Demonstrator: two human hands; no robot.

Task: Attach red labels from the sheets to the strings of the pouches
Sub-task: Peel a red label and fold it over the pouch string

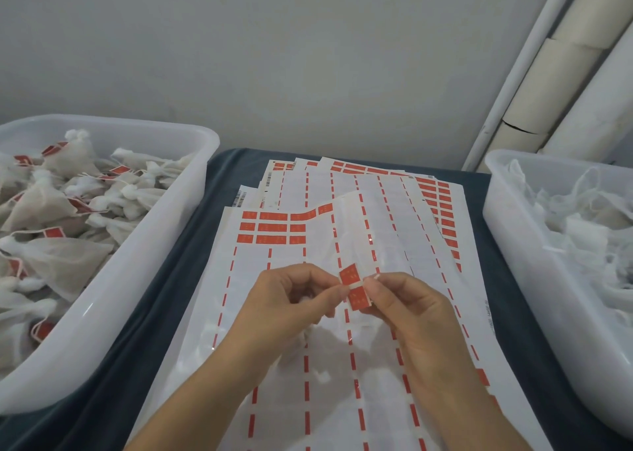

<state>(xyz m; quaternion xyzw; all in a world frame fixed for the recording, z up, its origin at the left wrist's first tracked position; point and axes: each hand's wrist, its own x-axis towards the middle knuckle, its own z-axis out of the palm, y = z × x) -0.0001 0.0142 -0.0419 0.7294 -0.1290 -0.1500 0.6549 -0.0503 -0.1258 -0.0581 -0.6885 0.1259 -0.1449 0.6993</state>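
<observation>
A red label (353,288) with a white band across its middle stands between my two hands above the label sheets (274,262). My left hand (291,299) pinches its left edge and my right hand (407,310) pinches its right edge. Below my hands a white pouch (308,354) lies on the sheets; whether its string reaches the label I cannot tell. A few rows of red labels (270,227) remain at the top of the nearest sheet, whose right corner is curled up.
A white tub (144,262) at the left holds several pouches with red labels. A second white tub (534,262) at the right holds unlabelled pouches. The sheets lie on a dark blue cloth (191,245). Pale pipes (555,73) run up the wall behind.
</observation>
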